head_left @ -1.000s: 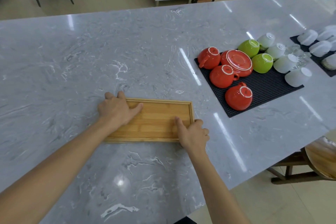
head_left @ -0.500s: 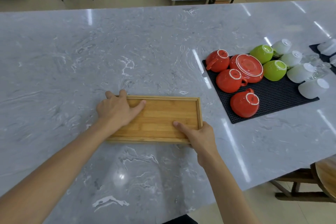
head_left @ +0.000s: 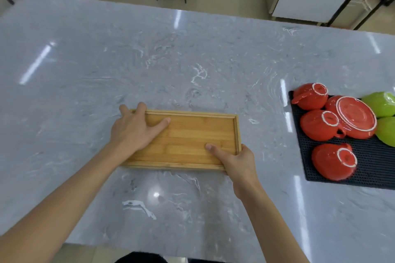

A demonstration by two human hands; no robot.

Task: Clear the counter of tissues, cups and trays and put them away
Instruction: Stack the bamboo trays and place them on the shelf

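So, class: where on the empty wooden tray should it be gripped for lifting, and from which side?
Probably the wooden tray by its two short ends, one hand from each side. It lies flat, long and shallow, with a raised rim. The left hand and right hand already sit there, thumbs inside.

Honey-brown tray point(head_left: 188, 139), grey-veined counter point(head_left: 192, 66)

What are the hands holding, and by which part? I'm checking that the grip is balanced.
The wooden tray: the left hand grips its far-left corner, the right hand its near-right corner, thumbs inside the rim.
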